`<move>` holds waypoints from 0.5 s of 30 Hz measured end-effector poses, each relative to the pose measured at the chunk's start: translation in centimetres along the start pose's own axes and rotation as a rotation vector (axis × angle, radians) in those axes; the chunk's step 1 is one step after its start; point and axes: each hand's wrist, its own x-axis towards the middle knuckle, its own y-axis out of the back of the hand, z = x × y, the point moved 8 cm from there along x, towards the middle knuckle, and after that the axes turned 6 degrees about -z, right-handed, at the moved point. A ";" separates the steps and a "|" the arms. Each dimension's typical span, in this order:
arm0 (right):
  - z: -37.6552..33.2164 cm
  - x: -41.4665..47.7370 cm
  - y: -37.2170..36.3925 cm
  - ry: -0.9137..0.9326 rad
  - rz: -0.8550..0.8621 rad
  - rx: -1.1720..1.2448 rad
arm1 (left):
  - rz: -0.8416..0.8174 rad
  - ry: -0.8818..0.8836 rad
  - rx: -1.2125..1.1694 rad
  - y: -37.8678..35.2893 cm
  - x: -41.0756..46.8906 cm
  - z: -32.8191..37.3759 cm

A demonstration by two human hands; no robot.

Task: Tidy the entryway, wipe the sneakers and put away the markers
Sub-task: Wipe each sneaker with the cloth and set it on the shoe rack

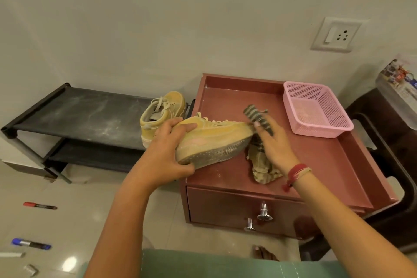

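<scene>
The left hand [167, 156] is holding a yellow suede sneaker [212, 142] in its grip over the maroon worktop [225, 97], the right hand [275, 142] is clutching a striped grey cloth [259, 117] at the toe, and red and blue markers [40, 205] are lying uncollected on the floor [90, 210].

My remote view of the wearer
I see both forearms [117, 221] bare, a red and beige thread band [297, 172] tied at the wrist of the right hand [274, 144], and a green garment [225, 265] with pale stitching.
</scene>
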 end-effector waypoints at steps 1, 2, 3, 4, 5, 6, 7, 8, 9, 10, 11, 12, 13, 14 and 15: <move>-0.7 -0.8 -1.5 0.089 -0.079 -0.140 | 0.018 -0.002 0.015 -0.3 0.2 0.1; -1.7 -1.9 -3.1 0.215 -0.149 -0.322 | 0.043 -0.004 0.012 -0.5 0.3 0.2; -2.7 -3.2 -4.6 0.345 -0.216 -0.494 | 0.070 0.000 -0.005 -0.6 0.4 0.3; -3.0 -4.1 -5.6 0.431 -0.266 -0.581 | 0.098 0.006 -0.027 -0.6 0.5 0.2; -2.8 -4.1 -5.6 0.454 -0.279 -0.597 | 0.125 0.016 -0.048 -0.4 0.6 0.0; -2.4 -3.6 -4.9 0.417 -0.245 -0.557 | 0.150 0.026 -0.064 -0.2 0.6 -0.1; -1.5 -2.6 -3.7 0.328 -0.186 -0.464 | 0.170 0.029 -0.072 0.0 0.6 -0.3; -0.6 -1.8 -2.6 0.230 -0.129 -0.368 | 0.184 0.023 -0.072 0.2 0.6 -0.4; 0.2 -1.3 -1.8 0.162 -0.101 -0.299 | 0.191 0.012 -0.067 0.3 0.5 -0.5; 0.5 -1.2 -1.6 0.160 -0.108 -0.278 | 0.188 0.001 -0.063 0.3 0.5 -0.5; 0.3 -1.5 -1.8 0.201 -0.141 -0.278 | 0.181 -0.009 -0.060 0.3 0.5 -0.5; 0.2 -1.7 -2.3 0.248 -0.188 -0.300 | 0.174 -0.014 -0.061 0.2 0.5 -0.5; 0.3 -1.8 -2.5 0.272 -0.216 -0.300 | 0.168 -0.012 -0.066 0.2 0.5 -0.6; 0.8 -1.4 -2.1 0.230 -0.200 -0.254 | 0.168 -0.009 -0.073 0.3 0.5 -0.6; 1.6 -0.8 -1.2 0.140 -0.152 -0.171 | 0.171 -0.007 -0.080 0.3 0.4 -0.6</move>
